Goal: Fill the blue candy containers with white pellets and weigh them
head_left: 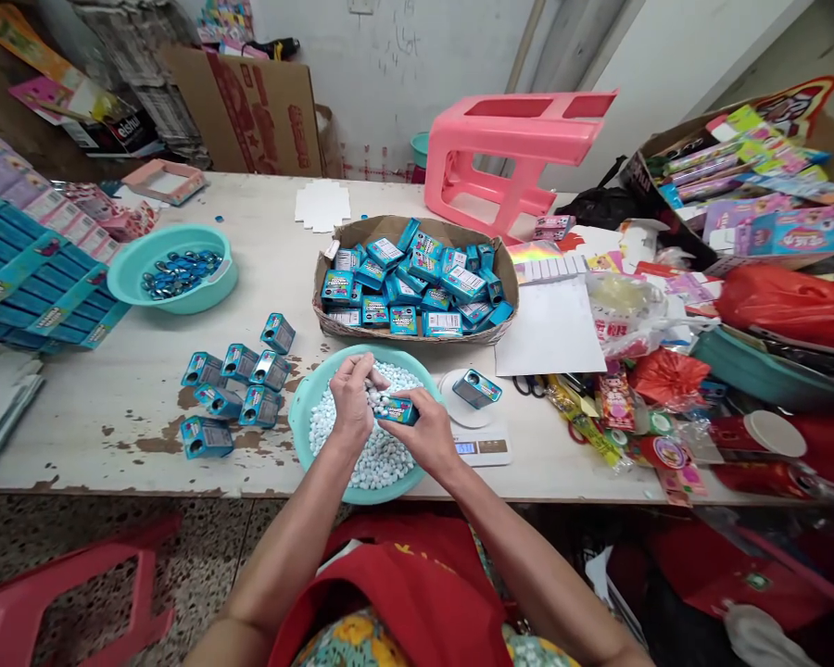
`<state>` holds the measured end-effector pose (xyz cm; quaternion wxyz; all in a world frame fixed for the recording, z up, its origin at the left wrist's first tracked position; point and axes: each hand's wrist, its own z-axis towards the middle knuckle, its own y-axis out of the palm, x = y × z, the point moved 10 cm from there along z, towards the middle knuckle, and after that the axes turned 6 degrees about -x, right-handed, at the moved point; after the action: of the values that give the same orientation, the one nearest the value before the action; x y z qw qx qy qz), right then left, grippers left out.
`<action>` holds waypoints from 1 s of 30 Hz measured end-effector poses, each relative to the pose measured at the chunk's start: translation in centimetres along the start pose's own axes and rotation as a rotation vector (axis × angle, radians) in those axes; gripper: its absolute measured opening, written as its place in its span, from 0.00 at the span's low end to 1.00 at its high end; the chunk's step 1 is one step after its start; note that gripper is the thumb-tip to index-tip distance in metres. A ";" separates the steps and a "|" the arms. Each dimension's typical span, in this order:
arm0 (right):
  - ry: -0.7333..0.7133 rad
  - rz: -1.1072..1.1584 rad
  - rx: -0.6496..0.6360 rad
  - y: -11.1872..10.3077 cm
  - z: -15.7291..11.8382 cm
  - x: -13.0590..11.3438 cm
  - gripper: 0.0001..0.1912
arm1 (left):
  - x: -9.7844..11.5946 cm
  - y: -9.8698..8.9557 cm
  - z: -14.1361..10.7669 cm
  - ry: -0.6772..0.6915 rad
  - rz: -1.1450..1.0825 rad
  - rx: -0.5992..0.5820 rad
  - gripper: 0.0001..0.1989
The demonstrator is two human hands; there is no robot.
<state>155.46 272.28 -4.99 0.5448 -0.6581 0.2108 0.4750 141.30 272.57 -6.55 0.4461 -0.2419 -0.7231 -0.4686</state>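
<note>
A small blue box [398,410] is gripped in my right hand [429,437], tilted over a turquoise basin [298,421]. White, pebble-like candies [382,460] fill much of that basin. My left hand [351,400] is curled around a few candies, close against the box's end. To the right, another blue box [477,389] rests on the white pan of a digital scale [493,447] with a lit display. Several blue boxes [260,406] with round openings stand left of the basin. Behind it, a cut-down carton [417,329] is heaped with more blue boxes.
A second turquoise basin [212,289] at the left holds shiny blue pieces. Stacked blue display trays [38,278] stand at the far left. A pink stool [507,139] lies on its side at the back. Packets and bags [618,408] clutter the right; scissors [528,384] lie beside the scale.
</note>
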 end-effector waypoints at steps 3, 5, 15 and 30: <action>0.008 0.001 -0.003 0.2 -0.2 0.0 0.16 | 0.1 0.1 -0.3 -0.013 -0.014 -0.021 0.12; 0.008 0.005 0.003 0.3 -0.3 -0.2 0.16 | 0.1 0.3 -0.5 -0.025 -0.007 -0.049 0.12; 0.023 0.088 0.044 0.4 -0.4 0.1 0.15 | 0.0 1.2 -1.2 -0.019 0.010 -0.098 0.11; 0.129 0.316 0.131 -5.1 -4.8 3.8 0.19 | -10.2 -3.7 5.5 0.049 1.142 -0.216 0.14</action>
<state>163.17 270.42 -5.85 0.4907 -0.6089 0.3764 0.4967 141.10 276.58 -18.01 0.6175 -0.6268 -0.4157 -0.2303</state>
